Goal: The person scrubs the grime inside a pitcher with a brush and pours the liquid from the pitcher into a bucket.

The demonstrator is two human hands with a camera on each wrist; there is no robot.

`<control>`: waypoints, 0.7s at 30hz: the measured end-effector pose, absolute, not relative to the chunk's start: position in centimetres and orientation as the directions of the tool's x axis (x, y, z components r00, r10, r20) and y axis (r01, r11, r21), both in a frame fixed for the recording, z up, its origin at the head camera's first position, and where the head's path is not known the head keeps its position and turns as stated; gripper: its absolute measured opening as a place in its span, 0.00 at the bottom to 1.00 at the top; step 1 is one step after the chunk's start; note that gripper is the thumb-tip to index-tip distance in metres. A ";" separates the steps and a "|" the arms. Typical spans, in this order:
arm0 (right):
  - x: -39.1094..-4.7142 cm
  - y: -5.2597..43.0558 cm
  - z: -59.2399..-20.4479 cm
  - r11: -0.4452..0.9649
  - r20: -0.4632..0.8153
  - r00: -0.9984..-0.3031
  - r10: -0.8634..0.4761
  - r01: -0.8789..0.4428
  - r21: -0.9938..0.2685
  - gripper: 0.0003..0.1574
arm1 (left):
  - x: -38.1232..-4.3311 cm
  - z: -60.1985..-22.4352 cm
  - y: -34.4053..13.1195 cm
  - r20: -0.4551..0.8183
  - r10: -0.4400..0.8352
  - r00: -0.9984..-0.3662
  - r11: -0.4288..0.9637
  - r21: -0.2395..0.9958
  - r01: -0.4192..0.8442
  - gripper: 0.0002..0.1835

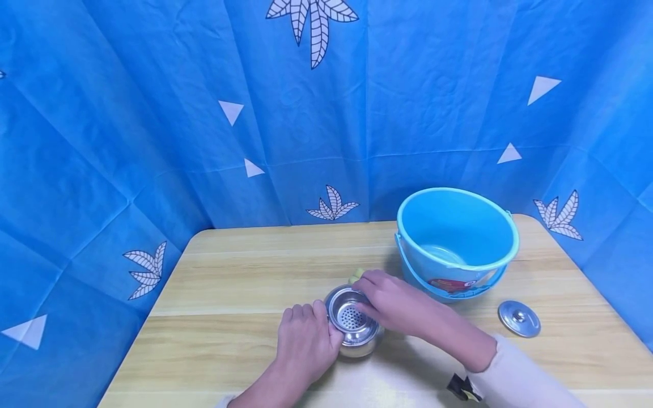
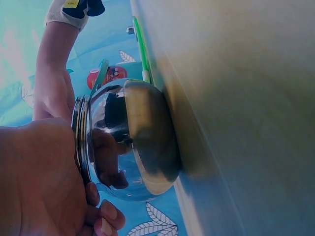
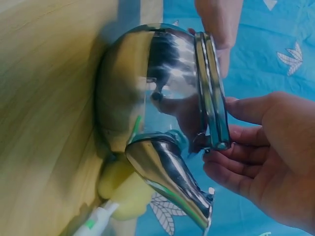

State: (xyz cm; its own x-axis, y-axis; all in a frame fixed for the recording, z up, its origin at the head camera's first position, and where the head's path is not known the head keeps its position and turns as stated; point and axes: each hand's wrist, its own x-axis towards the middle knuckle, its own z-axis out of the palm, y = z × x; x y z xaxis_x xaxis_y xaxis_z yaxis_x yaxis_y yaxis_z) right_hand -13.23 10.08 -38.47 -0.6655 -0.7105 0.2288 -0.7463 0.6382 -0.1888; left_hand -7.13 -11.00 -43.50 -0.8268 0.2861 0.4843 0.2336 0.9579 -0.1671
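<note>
A shiny round metal teapot (image 1: 357,348) stands on the table between both hands, its lid off. A perforated metal strainer (image 1: 351,317) sits in its mouth. My left hand (image 1: 308,340) grips the near left side of the teapot, thumb by the rim; the handle is hidden there. From the far right, my right hand (image 1: 388,300) pinches the strainer's rim, its thumb over the opening. In the right wrist view, its fingers (image 3: 241,164) lie at the rim above the spout (image 3: 172,177). The round metal lid (image 1: 519,318) lies on the table to the right.
A light-blue bucket (image 1: 408,249) with a lowered handle stands at the back right. Behind the teapot lies a yellow, sponge-like head (image 3: 130,196) joined to a white and green stick (image 3: 93,221). A blue patterned cloth (image 1: 326,113) hangs around the wooden table (image 1: 229,283).
</note>
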 end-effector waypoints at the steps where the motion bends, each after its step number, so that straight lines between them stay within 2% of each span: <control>1: -13.3 10.0 -38.5 0.643 0.223 -0.669 -0.709 -0.743 -0.187 0.21 | -7.1 -43.6 -11.0 0.487 0.287 -0.825 0.958 -0.167 0.234 0.15; 21: -13.8 8.3 -38.9 0.706 0.202 -0.712 -0.673 -0.699 -0.113 0.19 | -7.2 -43.6 -11.0 0.480 0.290 -0.828 0.956 -0.172 0.236 0.15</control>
